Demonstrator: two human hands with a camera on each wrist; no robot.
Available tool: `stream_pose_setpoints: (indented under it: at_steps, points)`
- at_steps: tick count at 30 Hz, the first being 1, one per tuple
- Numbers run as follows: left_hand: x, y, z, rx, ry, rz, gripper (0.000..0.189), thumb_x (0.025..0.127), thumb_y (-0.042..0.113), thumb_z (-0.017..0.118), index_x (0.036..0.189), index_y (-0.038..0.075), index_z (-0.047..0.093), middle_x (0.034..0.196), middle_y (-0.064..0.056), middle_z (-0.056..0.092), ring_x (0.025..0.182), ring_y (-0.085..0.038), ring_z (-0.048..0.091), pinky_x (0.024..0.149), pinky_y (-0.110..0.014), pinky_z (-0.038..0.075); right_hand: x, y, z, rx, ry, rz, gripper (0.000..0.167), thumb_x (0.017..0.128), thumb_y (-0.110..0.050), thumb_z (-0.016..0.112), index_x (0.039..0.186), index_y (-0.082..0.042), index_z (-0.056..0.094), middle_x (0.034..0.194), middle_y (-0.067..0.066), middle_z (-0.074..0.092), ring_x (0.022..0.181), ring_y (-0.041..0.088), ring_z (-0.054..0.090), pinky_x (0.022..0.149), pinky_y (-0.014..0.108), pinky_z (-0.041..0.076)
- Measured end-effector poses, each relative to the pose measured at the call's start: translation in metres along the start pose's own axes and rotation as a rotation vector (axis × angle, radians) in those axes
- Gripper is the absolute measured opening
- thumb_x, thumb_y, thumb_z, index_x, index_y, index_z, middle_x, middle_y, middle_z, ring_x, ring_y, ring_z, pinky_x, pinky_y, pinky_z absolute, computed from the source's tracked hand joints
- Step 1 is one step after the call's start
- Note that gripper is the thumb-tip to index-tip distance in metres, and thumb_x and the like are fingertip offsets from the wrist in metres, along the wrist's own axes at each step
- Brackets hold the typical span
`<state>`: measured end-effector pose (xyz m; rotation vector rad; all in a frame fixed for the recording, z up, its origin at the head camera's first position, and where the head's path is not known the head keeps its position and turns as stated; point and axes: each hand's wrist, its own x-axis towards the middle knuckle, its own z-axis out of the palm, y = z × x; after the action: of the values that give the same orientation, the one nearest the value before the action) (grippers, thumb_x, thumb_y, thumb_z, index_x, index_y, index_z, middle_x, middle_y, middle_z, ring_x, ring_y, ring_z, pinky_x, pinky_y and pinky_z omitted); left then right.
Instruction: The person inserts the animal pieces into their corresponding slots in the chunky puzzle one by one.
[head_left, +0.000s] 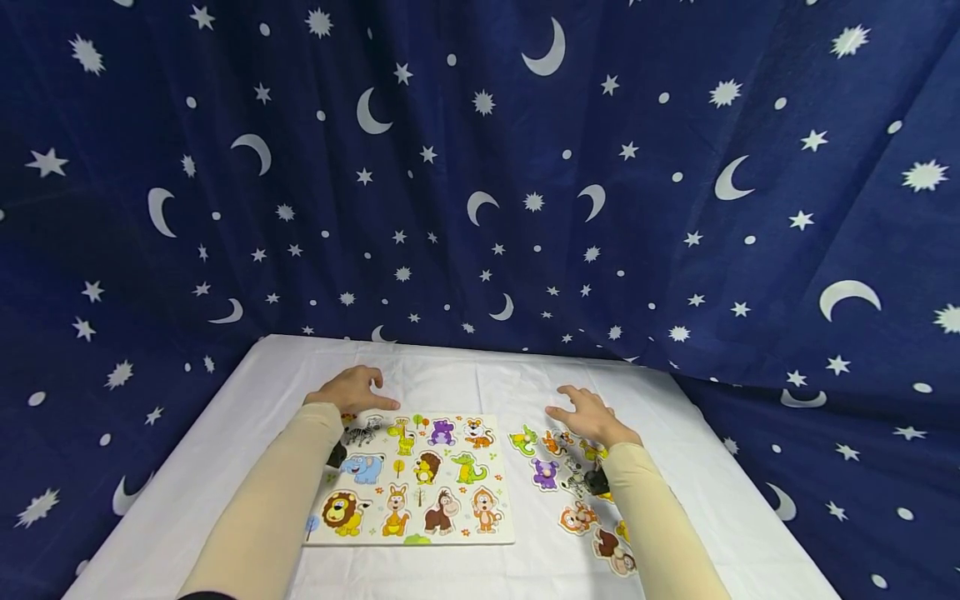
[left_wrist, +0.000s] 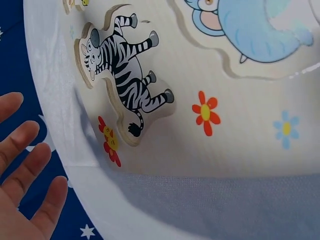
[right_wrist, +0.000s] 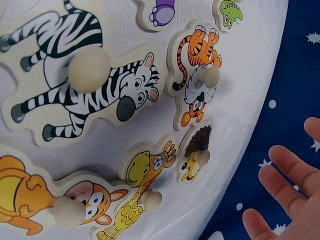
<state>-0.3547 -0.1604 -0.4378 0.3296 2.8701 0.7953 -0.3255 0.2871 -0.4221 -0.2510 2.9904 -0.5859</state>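
A wooden puzzle board (head_left: 507, 508) lies flat on the table, its recesses printed with animals such as a zebra (left_wrist: 127, 70) and a blue elephant (left_wrist: 250, 35). Over the board's far left corner hovers my left hand (head_left: 351, 390), fingers relaxed, thumb apart, holding nothing. To the right lie loose knobbed pieces: a zebra (right_wrist: 75, 35), a tiger (right_wrist: 200, 50), a giraffe (right_wrist: 129, 207), a kangaroo (right_wrist: 25, 195), a hedgehog (right_wrist: 197, 137) and others. My right hand (head_left: 590, 415) hovers above their far side with fingers spread, also holding nothing.
A purple hippo piece (head_left: 545, 474), a crocodile piece (head_left: 523, 439), a monkey piece (head_left: 576, 518) and a gorilla piece (head_left: 613, 552) lie between the board and my right forearm. White cloth (head_left: 442, 379) covers the table. Behind it hangs a dark blue curtain (head_left: 450, 167) with moons and stars.
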Motion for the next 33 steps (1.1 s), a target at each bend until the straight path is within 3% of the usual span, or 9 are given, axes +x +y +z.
stream_pose_setpoints:
  at_steps: [11, 16, 20, 24, 33]
  points:
    - [-0.001, -0.001, 0.004, -0.047, -0.043, -0.008, 0.069, 0.074, 0.053, 0.083, 0.120, 0.006, 0.061, 0.105, -0.010, 0.064, 0.076, -0.021, 0.054, 0.061, -0.032, 0.045, 0.002, 0.003, 0.006, 0.085, -0.011, -0.035, 0.063, 0.098, -0.042, 0.057, 0.144, -0.002, 0.045, 0.132, 0.029, 0.056, 0.118, 0.040, 0.056, 0.099, 0.056, 0.044]
    - [-0.001, -0.002, 0.006, -0.053, -0.053, -0.012, 0.068, 0.072, 0.049, 0.086, 0.120, 0.007, 0.062, 0.115, -0.011, 0.065, 0.084, -0.021, 0.055, 0.072, -0.034, 0.047, 0.004, 0.002, 0.006, 0.091, -0.010, -0.033, 0.062, 0.097, -0.042, 0.058, 0.143, -0.002, 0.047, 0.114, 0.020, 0.063, 0.099, 0.028, 0.060, 0.087, 0.047, 0.048]
    - [0.000, -0.003, 0.008, -0.082, -0.066, -0.017, 0.066, 0.071, 0.044, 0.089, 0.118, 0.007, 0.061, 0.108, -0.009, 0.065, 0.083, -0.021, 0.055, 0.071, -0.034, 0.047, 0.004, 0.001, 0.007, 0.105, -0.017, -0.023, 0.062, 0.096, -0.042, 0.059, 0.142, -0.002, 0.049, 0.101, 0.013, 0.063, 0.086, 0.021, 0.058, 0.077, 0.038, 0.048]
    - [0.000, -0.003, 0.010, -0.090, -0.073, -0.020, 0.061, 0.070, 0.038, 0.091, 0.113, 0.007, 0.062, 0.099, -0.007, 0.062, 0.081, -0.021, 0.053, 0.070, -0.033, 0.045, 0.003, -0.001, 0.007, 0.126, -0.016, -0.023, 0.060, 0.096, -0.040, 0.060, 0.140, -0.001, 0.050, 0.098, 0.012, 0.063, 0.082, 0.019, 0.057, 0.074, 0.036, 0.047]
    - [-0.002, -0.003, 0.013, -0.075, -0.088, -0.028, 0.058, 0.070, 0.035, 0.091, 0.112, 0.008, 0.062, 0.111, -0.013, 0.057, 0.089, -0.024, 0.052, 0.077, -0.037, 0.046, 0.001, -0.002, 0.010, 0.154, -0.010, -0.042, 0.062, 0.095, -0.042, 0.061, 0.138, 0.002, 0.051, 0.098, 0.013, 0.063, 0.081, 0.020, 0.057, 0.071, 0.035, 0.046]
